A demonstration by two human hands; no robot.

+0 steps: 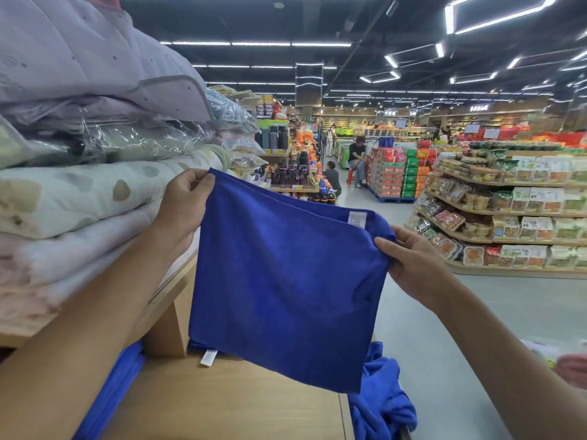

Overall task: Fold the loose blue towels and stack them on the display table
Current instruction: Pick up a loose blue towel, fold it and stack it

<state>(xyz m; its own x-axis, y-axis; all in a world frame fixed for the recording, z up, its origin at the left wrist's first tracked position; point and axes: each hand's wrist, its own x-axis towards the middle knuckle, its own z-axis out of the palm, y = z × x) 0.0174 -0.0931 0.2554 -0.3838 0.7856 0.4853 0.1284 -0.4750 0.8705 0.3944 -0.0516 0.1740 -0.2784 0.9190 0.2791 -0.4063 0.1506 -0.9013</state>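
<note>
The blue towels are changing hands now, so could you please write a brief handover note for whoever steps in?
Left hand pinches the held towel's upper left corner; right hand pinches the upper right.
It hangs doubled over above the table.
A loose heap lies at the table's right edge, more blue cloth at lower left.
Done: one fold; no finished stack in sight.
Left: finish folding, lay it down, then fold the rest.

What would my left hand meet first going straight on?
Beyond the blue towel corner that the left hand pinches, probably the plastic-wrapped bedding at the stack's end; depth is unclear.
</note>
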